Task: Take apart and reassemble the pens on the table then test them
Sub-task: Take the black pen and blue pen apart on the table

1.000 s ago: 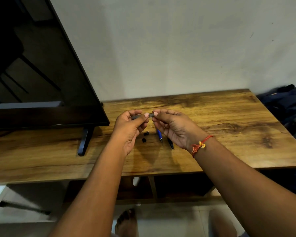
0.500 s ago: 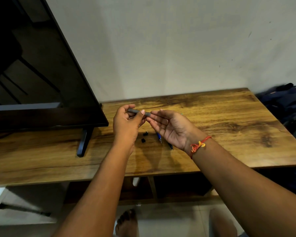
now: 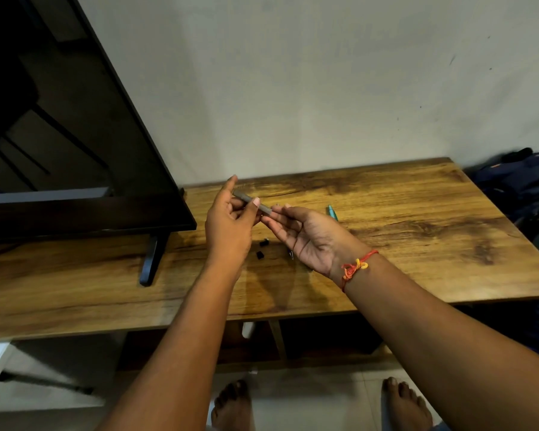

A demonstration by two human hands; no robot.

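Left hand (image 3: pixel 231 225) raised, thumb and fingers pinching a grey pen barrel (image 3: pixel 251 202) mid-length; right hand (image 3: pixel 311 237) palm-up, fingers nearly straight, tips touching the barrel's lower end; two small black parts (image 3: pixel 263 243) on the table (image 3: pixel 417 244) beneath the grip; teal pen (image 3: pixel 332 212) to its right; television (image 3: pixel 75 150) close on its left.

One camera sits on the person's head. It looks forward and down at the long brown wooden table (image 3: pixel 417 244), which crosses the middle of the picture. The plain pale wall (image 3: pixel 324 88) stands behind it. Both bare arms come in from the bottom edge. The left hand (image 3: pixel 229 225) holds a thin grey pen tube (image 3: pixel 252 203) beside the right hand (image 3: pixel 311 237), close to the camera. The wide view also takes in the big black flat screen (image 3: pixel 59 135) on the left and two bare feet (image 3: pixel 232 405) at the very bottom.
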